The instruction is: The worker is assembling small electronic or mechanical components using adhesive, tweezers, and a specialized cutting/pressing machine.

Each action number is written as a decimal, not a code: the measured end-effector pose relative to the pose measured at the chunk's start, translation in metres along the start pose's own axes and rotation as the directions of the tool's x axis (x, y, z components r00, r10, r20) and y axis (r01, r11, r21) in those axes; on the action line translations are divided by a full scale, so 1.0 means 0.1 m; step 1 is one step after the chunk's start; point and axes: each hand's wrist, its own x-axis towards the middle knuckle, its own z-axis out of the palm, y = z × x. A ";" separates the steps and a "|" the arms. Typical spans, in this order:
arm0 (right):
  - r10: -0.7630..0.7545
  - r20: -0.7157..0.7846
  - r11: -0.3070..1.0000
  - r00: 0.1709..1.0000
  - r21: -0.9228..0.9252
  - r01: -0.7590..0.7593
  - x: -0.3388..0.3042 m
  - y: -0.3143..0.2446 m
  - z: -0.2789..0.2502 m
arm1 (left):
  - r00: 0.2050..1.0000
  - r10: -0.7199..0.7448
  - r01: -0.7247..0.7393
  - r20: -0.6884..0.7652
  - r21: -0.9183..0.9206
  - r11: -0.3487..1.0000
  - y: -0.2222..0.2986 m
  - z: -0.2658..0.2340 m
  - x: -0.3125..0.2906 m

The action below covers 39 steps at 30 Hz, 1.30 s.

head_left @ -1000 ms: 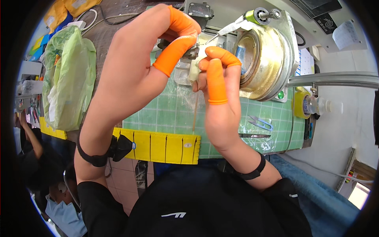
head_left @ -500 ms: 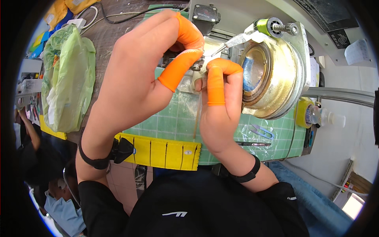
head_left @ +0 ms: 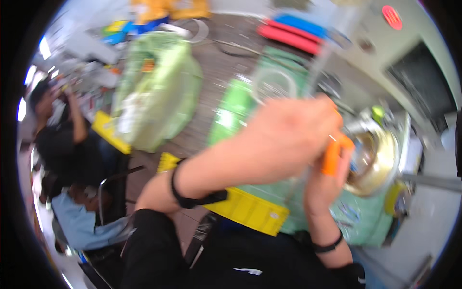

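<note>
Pinching something tiny between both hands: left hand [head_left: 288,139] curled over the right hand [head_left: 332,178], orange finger cot [head_left: 332,156] showing. Too blurry to name the piece. Brass drum [head_left: 375,159] sits just right; steady fingers needed next.

A large translucent green plastic bag [head_left: 156,91] sits bulging on the desk [head_left: 211,111] at the upper left, with pale contents and a small orange patch showing through its top. At the upper right, on a pale grey wall panel [head_left: 409,43], there is a small round red sticker [head_left: 392,17] — below it hangs a dark rectangular screen [head_left: 428,89], blank and blurred. Everything is motion-smeared, so finer detail cannot be told.
</note>
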 end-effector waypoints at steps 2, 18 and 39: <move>-0.003 0.008 1.000 1.000 -0.017 0.003 0.00 -0.04 -0.06 | 0.997 -0.012 0.009 -0.081 -0.039 0.999 0.04 0.05 0.03; -0.213 0.075 0.969 0.974 -0.115 0.220 0.06 0.03 -0.20 | 0.999 -0.004 -0.007 -0.052 -0.209 0.978 0.04 0.01 -0.07; -0.320 0.175 0.944 0.931 -0.026 0.330 0.16 0.02 -0.07 | 0.873 0.430 -0.407 -0.231 0.144 0.902 -0.27 0.29 -0.24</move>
